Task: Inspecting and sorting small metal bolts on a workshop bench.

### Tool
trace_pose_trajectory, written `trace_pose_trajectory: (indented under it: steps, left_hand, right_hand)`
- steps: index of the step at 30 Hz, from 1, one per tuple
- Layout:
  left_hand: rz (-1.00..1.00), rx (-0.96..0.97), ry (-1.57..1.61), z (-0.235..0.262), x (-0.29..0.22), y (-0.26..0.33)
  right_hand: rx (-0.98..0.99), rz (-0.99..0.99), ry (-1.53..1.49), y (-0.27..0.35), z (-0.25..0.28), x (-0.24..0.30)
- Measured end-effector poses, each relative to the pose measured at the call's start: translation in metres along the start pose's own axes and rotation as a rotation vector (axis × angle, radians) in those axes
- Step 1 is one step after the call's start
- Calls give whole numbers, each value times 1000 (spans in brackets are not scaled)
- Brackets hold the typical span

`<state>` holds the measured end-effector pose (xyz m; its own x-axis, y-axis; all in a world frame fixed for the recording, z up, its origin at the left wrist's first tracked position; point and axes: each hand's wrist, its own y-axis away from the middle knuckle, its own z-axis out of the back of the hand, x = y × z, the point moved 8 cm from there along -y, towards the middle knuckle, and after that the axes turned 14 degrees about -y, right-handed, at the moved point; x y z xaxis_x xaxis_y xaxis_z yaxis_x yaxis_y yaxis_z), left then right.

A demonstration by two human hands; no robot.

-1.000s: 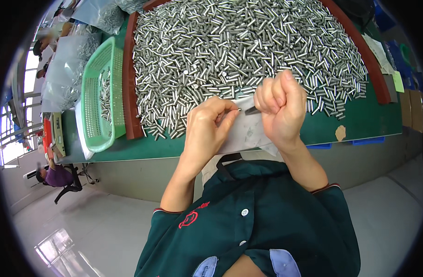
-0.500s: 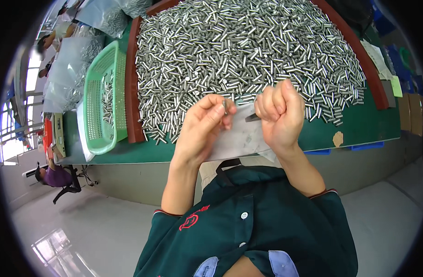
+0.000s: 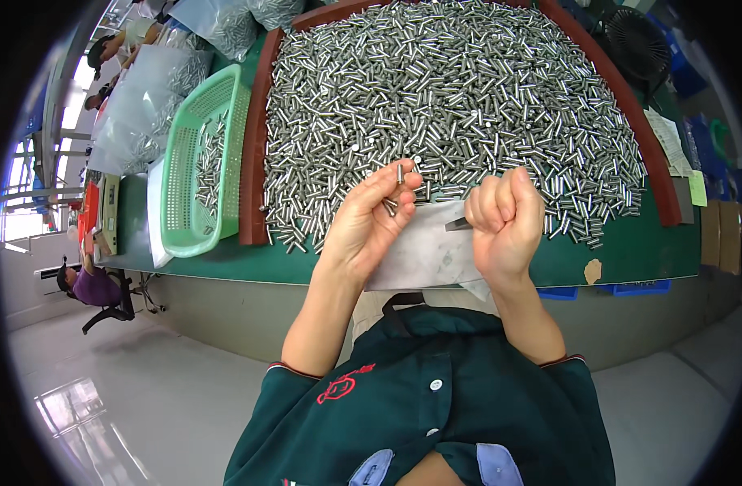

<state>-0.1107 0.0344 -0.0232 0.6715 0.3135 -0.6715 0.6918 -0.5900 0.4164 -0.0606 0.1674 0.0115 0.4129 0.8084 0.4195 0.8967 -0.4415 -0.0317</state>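
One shiny metal pin [image 3: 400, 174] sits in the pinch of the left hand [image 3: 363, 228]

The left hand is turned palm up. Its thumb and first finger are close together, and the pin stands up between their tips. A second pin [image 3: 389, 208] lies lower down, against the bent fingers. The right hand [image 3: 504, 223] is curled into a fist around a dark tool [image 3: 458, 224]. Only the flat end pokes out, toward the left hand, so I cannot tell what kind of tool it is. The two hands are near each other but do not touch.

Under them is a whitish sheet [image 3: 423, 251] with gray smudges, at the front edge of the green table [image 3: 630, 255]. Just past the hands lies a huge heap of pins [image 3: 460, 105]. A red-brown rail [image 3: 256, 174] runs along its left side, and another rail [image 3: 618, 93] runs along its right.

Left of the heap is a light green basket [image 3: 176, 215] with more pins [image 3: 211, 162] inside. Beyond it are clear plastic bags [image 3: 144, 101]. A black fan [image 3: 637, 42] stands at the far right. Far off to the left, a person in a purple shirt [image 3: 97, 287] sits on a chair.
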Motion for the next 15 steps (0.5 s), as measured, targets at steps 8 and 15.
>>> trace_pose_trajectory:
  steps: [8, 15]
  left_hand:
    - [37, -7, 59, -2, 1, 2]
    - [-208, -73, -521, -5, -27, 7]
  right_hand:
    - [2, -1, 6, 0, -1, -1]
    - [10, 3, 1, 0, -1, -1]
